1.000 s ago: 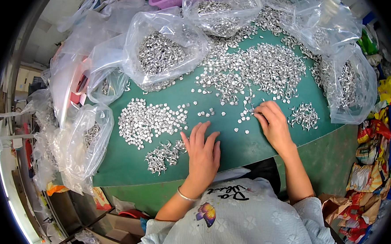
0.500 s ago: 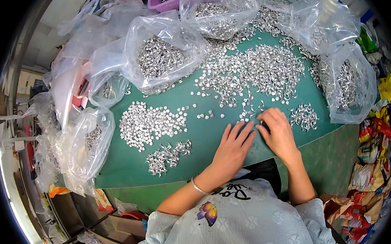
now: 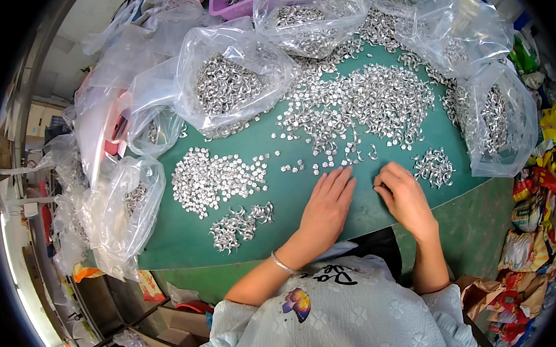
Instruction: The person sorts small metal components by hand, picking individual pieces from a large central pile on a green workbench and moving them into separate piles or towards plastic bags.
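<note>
Your left hand point(image 3: 326, 204) lies flat on the green table point(image 3: 289, 199), palm down, fingers straight and pressed together, tips at the near edge of the scattered small metal parts point(image 3: 348, 155). It holds nothing. Your right hand point(image 3: 405, 199) sits just beside it, fingers curled down onto the mat; whether it pinches a part under the fingertips, you cannot tell. The two hands are near each other but apart.

The big loose heap of metal parts point(image 3: 369, 106) spreads across the table just beyond both hands. A small sorted pile point(image 3: 434, 168) lies just right of your right hand. Left of your left hand, well apart, sits a flat patch of pale round pieces point(image 3: 215, 178), and below it a smaller cluster of curled parts point(image 3: 241, 225).

Clear plastic bags holding more parts ring the table: one at upper left point(image 3: 229, 83), one at top centre point(image 3: 308, 18), one at the right edge point(image 3: 497, 122), one hanging off the left edge point(image 3: 125, 209). A purple tray point(image 3: 227, 1) shows at the top. A thin bracelet point(image 3: 281, 263) is on your left wrist.
</note>
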`<state>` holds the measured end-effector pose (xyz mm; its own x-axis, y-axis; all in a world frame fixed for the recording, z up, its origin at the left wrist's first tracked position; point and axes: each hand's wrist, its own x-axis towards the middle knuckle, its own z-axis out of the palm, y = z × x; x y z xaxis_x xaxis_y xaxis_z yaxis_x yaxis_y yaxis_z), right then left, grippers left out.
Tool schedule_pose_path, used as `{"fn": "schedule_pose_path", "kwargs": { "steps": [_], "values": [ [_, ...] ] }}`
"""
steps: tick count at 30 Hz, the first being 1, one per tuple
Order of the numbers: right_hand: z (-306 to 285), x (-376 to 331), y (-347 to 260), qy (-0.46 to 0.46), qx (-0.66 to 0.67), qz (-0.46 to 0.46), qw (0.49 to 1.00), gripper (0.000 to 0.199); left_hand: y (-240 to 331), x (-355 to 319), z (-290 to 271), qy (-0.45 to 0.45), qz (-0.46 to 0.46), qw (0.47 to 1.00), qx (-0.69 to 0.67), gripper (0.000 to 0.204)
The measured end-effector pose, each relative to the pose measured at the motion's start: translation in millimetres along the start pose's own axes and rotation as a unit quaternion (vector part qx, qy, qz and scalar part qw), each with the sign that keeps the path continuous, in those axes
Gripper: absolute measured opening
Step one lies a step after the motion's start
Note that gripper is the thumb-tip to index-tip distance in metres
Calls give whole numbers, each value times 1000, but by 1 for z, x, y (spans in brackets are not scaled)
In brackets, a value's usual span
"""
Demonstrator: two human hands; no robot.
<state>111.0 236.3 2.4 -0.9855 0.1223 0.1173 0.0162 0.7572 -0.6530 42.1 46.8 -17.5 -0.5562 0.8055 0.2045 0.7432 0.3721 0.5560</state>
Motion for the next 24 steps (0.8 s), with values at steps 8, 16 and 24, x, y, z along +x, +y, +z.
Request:
{"fn": "schedule_pose_path", "kwargs": {
  "steps": [8,16,24],
  "values": [
    [4,13,-5,135,-24,12,990,14,1,2,1,12,-27,999,28,47],
    [6,37,21,128,-107,-15,986,11,-1,2,-1,-11,-19,1000,18,45],
    [10,36,13,162,-69,-25,984,8,-3,1,-1,36,5,999,-18,31]
  ]
}}
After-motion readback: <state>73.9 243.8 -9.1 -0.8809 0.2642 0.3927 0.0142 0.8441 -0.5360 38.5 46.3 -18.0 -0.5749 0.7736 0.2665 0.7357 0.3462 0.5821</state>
